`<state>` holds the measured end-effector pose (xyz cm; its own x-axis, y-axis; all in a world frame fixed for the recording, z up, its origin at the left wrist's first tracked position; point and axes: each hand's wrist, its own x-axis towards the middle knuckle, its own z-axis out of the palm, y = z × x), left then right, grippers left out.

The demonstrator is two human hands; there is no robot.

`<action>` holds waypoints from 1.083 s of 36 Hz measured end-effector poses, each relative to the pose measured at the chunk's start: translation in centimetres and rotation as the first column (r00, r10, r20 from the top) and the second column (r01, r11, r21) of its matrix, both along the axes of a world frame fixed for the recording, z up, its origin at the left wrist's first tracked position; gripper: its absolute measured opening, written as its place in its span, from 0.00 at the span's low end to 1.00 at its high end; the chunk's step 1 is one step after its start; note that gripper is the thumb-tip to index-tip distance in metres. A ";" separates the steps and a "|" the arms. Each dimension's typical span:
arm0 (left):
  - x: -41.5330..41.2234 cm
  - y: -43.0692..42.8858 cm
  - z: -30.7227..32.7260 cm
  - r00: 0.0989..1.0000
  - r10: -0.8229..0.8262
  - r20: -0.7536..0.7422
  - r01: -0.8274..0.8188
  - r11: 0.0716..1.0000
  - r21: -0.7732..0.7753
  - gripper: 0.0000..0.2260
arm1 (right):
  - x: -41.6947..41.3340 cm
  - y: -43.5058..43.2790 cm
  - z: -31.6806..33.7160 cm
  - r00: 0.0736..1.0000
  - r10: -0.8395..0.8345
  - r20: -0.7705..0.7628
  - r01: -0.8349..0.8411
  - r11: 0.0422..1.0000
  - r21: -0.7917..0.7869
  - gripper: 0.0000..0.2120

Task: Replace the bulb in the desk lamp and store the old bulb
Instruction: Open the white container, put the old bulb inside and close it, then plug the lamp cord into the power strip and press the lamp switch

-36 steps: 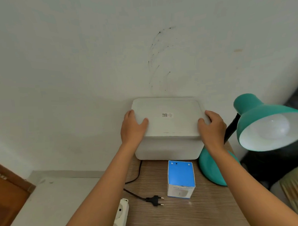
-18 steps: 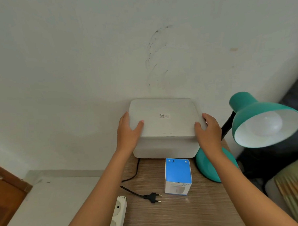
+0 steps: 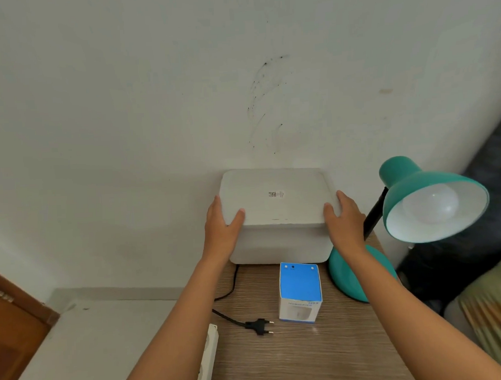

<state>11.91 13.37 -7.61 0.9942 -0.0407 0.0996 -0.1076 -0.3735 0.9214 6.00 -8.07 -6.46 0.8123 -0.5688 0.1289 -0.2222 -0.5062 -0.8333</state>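
**Hands on the storage box lid**

Both of my hands grip the lid (image 3: 275,198) of the white storage box (image 3: 280,244) at the back of the wooden desk (image 3: 308,356), against the wall (image 3: 154,108). My left hand (image 3: 221,230) clasps the lid's left edge, thumb on top, and my right hand (image 3: 345,220) clasps the right edge the same way. I cannot tell whether the lid is seated or lifted.

To the right stands the teal desk lamp (image 3: 427,199), its shade tipped toward me with a white bulb (image 3: 430,203) screwed inside. A blue-topped bulb carton (image 3: 300,292) stands upright just in front of the box. Left of it lies the lamp's black plug (image 3: 259,326), unplugged, near a white power strip (image 3: 209,355) at the desk's edge.
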 end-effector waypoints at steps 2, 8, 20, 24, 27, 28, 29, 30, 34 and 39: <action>0.0 -0.1 0.0 1.000 0.005 0.000 -0.005 1.000 -0.004 0.32 | 0.1 -0.1 0.1 1.000 0.006 -0.011 -0.006 1.000 -0.019 0.24; 0.0 0.0 -0.1 1.000 -0.005 0.001 0.005 1.000 0.010 0.32 | -0.1 -0.2 0.5 0.999 0.029 -0.043 -0.031 0.999 -0.039 0.25; -0.6 1.8 1.9 0.996 -0.091 0.000 0.089 0.977 0.192 0.13 | -2.0 1.3 3.1 0.997 0.059 -0.050 -0.063 0.996 -0.070 0.19; -3.1 3.0 3.5 0.993 -0.098 0.061 0.085 0.978 0.190 0.18 | -2.9 2.9 3.5 0.992 0.123 0.006 -0.123 0.990 -0.068 0.23; -5.6 4.6 3.6 0.996 -0.064 0.068 0.050 0.980 0.193 0.22 | -3.9 4.7 3.6 0.983 0.172 0.057 -0.167 0.982 -0.093 0.22; -6.6 5.2 3.3 0.995 -0.069 0.075 0.051 0.975 0.215 0.22 | -4.4 5.5 3.5 0.978 0.194 0.074 -0.186 0.977 -0.099 0.22; -7.6 5.9 2.9 0.994 -0.078 0.074 0.058 0.968 0.243 0.23 | -4.9 6.3 3.3 0.972 0.219 0.088 -0.209 0.972 -0.104 0.21; -8.6 6.6 2.3 0.995 -0.078 0.063 0.057 0.959 0.277 0.25 | -5.4 7.1 3.0 0.963 0.250 0.098 -0.239 0.964 -0.114 0.21; -12.6 9.4 -0.9 0.998 -0.060 -0.009 0.059 0.917 0.395 0.29 | -7.5 10.7 0.9 0.918 0.394 0.048 -0.380 0.907 -0.181 0.18; -16.7 11.3 -5.2 0.991 -0.069 -0.111 0.109 0.904 0.414 0.31 | -9.7 14.4 -3.1 0.833 0.540 -0.120 -0.552 0.797 -0.245 0.17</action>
<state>-4.82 24.72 -12.80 0.9884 -0.1472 -0.0375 -0.0810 -0.7197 0.6895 -3.69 6.36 -9.60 0.9859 0.0200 0.1660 0.1248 -0.7485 -0.6513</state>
